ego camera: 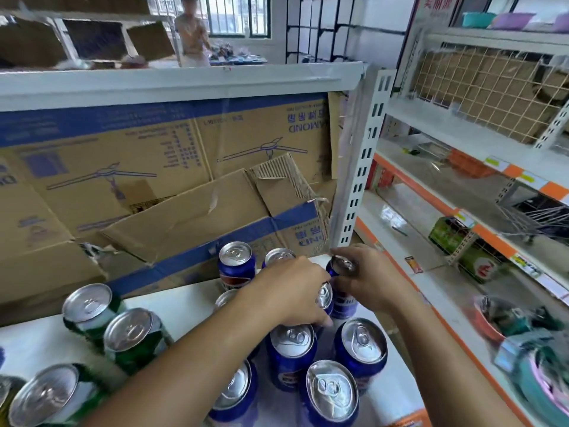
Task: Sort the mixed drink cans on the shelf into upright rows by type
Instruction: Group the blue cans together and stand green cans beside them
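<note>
Several blue cans stand upright on the right half of the white shelf (184, 306), among them one at the back (236, 266) and two in front (292, 352) (361, 346). Green cans (89, 309) (135, 337) (52, 396) stand on the left. My right hand (366, 278) grips a tilted blue can (340, 268) by its top at the back right. My left hand (292, 291) reaches over the blue group, fingers curled down onto a can (324, 295) that it mostly hides.
Flattened cardboard boxes (172, 192) line the back of the shelf. A perforated white upright (363, 167) bounds the shelf on the right. Beyond it run orange-edged shelves (462, 217) with goods and a basket of items (505, 315). A person stands far back.
</note>
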Available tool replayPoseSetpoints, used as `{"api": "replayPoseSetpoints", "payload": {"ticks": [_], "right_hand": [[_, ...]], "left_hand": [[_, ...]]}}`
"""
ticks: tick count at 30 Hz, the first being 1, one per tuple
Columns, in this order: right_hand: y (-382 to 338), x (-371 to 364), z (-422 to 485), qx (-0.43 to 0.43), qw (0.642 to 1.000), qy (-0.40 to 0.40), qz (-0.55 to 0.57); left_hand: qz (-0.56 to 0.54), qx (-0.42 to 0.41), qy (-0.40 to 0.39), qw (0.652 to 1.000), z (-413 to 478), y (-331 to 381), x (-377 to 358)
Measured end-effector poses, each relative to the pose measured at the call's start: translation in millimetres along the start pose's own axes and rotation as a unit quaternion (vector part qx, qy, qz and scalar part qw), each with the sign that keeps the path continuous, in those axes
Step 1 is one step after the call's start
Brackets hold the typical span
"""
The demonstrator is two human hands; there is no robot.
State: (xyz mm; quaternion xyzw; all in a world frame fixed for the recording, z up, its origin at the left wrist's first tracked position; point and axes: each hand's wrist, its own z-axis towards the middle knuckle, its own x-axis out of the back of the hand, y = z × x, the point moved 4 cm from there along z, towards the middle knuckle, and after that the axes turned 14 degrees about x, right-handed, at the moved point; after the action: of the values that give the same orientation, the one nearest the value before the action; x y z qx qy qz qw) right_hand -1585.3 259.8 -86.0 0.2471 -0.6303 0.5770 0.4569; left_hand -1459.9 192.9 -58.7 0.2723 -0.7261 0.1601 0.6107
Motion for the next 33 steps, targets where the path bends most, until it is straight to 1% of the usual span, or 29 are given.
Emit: {"api": "replayPoseSetpoints", "payload": {"ticks": [2, 5, 8, 10, 12, 15, 18, 20, 22, 24, 26, 28, 31, 33], "right_hand": [[-1.1, 0.6, 3.2, 0.005, 1.000, -0.004, 0.010], [-2.8, 0.4, 4.1, 0.000, 1.000, -0.008, 0.015], [-12.0, 2.0, 7.6, -0.002, 1.000, -0.005, -0.024], [-29.7, 4.8, 11.3, 0.008, 0.999, 0.012, -0.052], [-57.5, 2.4, 15.5, 0.045, 0.996, 0.020, -0.077], [-111.1, -12.2, 20.0, 0.137, 0.988, 0.012, -0.071], [-166.0, -39.5, 25.9, 0.214, 0.974, -0.038, -0.056], [-200.9, -61.6, 32.1, 0.259, 0.959, -0.087, -0.075], [-232.6, -82.5, 37.9, 0.283, 0.946, -0.130, -0.091], [-255.4, -103.3, 42.0, 0.285, 0.939, -0.167, -0.096], [-268.1, -123.6, 42.3, 0.262, 0.934, -0.210, -0.123], [-273.1, -142.6, 41.5, 0.246, 0.926, -0.240, -0.159], [-275.5, -155.1, 42.9, 0.207, 0.926, -0.249, -0.194], [-275.8, -157.3, 45.0, 0.180, 0.932, -0.251, -0.187]], "left_hand": [[0.001, -0.001, 0.012, 1.000, -0.4, -4.4, 0.1], [-0.042, -0.002, 0.037, 0.998, -4.4, -15.4, -1.1], [-0.086, 0.014, 0.055, 0.995, -19.6, -33.6, 3.3], [-0.097, 0.045, 0.080, 0.991, -36.1, -51.6, 9.7], [-0.109, 0.095, 0.104, 0.984, -56.3, -75.8, 14.3], [-0.128, 0.173, 0.127, 0.968, -93.6, -117.4, 15.3], [-0.150, 0.251, 0.152, 0.944, -140.1, -160.7, 14.0], [-0.158, 0.309, 0.167, 0.923, -172.0, -187.9, 8.6], [-0.158, 0.360, 0.173, 0.903, -200.8, -211.2, -0.3], [-0.156, 0.389, 0.165, 0.893, -224.7, -228.4, -10.4], [-0.169, 0.391, 0.146, 0.893, -241.5, -237.7, -20.9], [-0.169, 0.366, 0.128, 0.906, -248.7, -237.7, -29.8], [-0.169, 0.323, 0.098, 0.926, -241.0, -229.7, -41.0], [-0.154, 0.307, 0.087, 0.935, -231.6, -227.0, -49.1]]}}
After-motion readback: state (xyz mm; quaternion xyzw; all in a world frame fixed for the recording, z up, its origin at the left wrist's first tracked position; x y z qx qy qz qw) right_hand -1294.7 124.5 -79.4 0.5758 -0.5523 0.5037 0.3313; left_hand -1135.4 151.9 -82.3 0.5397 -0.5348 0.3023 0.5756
